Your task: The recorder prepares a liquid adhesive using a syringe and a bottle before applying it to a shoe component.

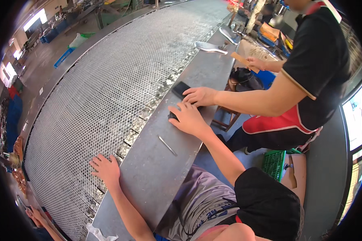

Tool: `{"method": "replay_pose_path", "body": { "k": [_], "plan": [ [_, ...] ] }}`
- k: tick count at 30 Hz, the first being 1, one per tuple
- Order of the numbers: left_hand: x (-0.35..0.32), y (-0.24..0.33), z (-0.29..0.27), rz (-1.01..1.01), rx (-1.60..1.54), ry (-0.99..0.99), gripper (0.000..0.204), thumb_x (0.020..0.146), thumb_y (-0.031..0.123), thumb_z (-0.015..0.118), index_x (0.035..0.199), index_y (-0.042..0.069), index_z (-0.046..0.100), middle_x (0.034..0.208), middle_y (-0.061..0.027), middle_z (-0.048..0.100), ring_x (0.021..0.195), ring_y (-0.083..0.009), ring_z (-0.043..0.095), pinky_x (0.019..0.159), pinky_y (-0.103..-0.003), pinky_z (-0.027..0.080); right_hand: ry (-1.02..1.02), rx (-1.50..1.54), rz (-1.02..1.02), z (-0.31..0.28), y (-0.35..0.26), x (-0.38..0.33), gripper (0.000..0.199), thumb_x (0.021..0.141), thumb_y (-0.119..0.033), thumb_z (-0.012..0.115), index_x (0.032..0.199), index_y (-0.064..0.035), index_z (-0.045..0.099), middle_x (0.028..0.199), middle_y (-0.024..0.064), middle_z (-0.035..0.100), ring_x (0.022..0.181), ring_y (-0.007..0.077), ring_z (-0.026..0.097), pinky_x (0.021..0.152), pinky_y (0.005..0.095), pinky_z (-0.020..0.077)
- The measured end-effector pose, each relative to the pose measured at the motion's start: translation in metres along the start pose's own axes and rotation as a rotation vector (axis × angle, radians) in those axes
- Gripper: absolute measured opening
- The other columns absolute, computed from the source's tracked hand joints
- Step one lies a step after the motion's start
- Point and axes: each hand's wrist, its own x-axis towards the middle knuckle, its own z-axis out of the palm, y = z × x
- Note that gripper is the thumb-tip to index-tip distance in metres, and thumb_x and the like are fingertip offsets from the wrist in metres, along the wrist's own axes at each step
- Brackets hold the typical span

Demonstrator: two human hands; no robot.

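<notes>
Large dark-blue lettering runs across the chest of the lilac-grey fabric shirt with black sleeves, worn by the person at the table. A line of smaller dark print runs just above it. The lettering bends with the folds of the cloth and is partly distorted. A small white rectangular patch at upper left is too small to read.

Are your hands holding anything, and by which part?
The left hand, over the honeycomb mesh, holds nothing. The right hand lies over a small black object; whether gripped cannot be told.
</notes>
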Motion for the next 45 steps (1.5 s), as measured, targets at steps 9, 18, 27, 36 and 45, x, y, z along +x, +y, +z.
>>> {"method": "replay_pose_path", "body": {
  "k": [9,18,27,36,45],
  "plan": [
    [0.009,0.006,0.015,0.031,-0.027,0.121,0.054,0.093,0.040,0.054,0.131,0.002,0.046,0.141,-0.0242,0.040,0.137,-0.0471,0.032,0.102,-0.071,0.030,-0.045,0.043,0.089,-0.008,0.006,-0.026,0.044,0.082,-0.033,0.070,0.119,-0.0110,0.059,0.107,0.0117,0.062,0.107,0.0315,0.056,0.088,0.0453,0.0443],
    [0.004,0.028,-0.003,0.026,-0.016,0.016,0.057,0.094,0.039,0.050,0.136,0.001,0.042,0.145,-0.0266,0.035,0.139,-0.0528,0.026,0.103,-0.071,0.028,0.114,-0.275,0.288,0.012,0.111,0.016,0.058,0.083,-0.050,0.068,0.130,-0.0163,0.060,0.120,0.0178,0.059,0.116,0.0368,0.052,0.098,0.0460,0.0423],
    [0.005,0.028,0.000,0.013,-0.057,0.038,0.055,0.094,0.038,0.051,0.133,-0.001,0.044,0.145,-0.0232,0.036,0.142,-0.0479,0.024,0.103,-0.073,0.025,-0.154,-0.013,0.212,-0.015,0.111,0.003,0.056,0.083,-0.049,0.068,0.131,-0.0216,0.061,0.120,0.0171,0.059,0.118,0.0369,0.052,0.100,0.0463,0.0440],
    [0.015,0.029,0.010,-0.043,0.072,-0.013,0.059,0.095,0.040,0.051,0.135,-0.002,0.039,0.147,-0.0249,0.033,0.143,-0.0469,0.023,0.103,-0.072,0.028,0.128,0.209,-0.078,-0.002,0.022,0.029,0.027,0.088,-0.021,0.063,0.111,-0.0075,0.065,0.116,0.0143,0.061,0.111,0.0342,0.056,0.093,0.0476,0.0474],
    [0.019,0.045,0.017,0.017,0.058,0.001,0.055,0.096,0.040,0.050,0.134,0.002,0.040,0.146,-0.0195,0.036,0.143,-0.0381,0.027,0.101,-0.073,0.030,-0.066,0.383,-0.445,0.125,-0.128,0.093,0.031,0.088,-0.033,0.064,0.104,-0.0072,0.064,0.113,0.0121,0.059,0.118,0.0286,0.051,0.101,0.0435,0.0398]
  ]
}}
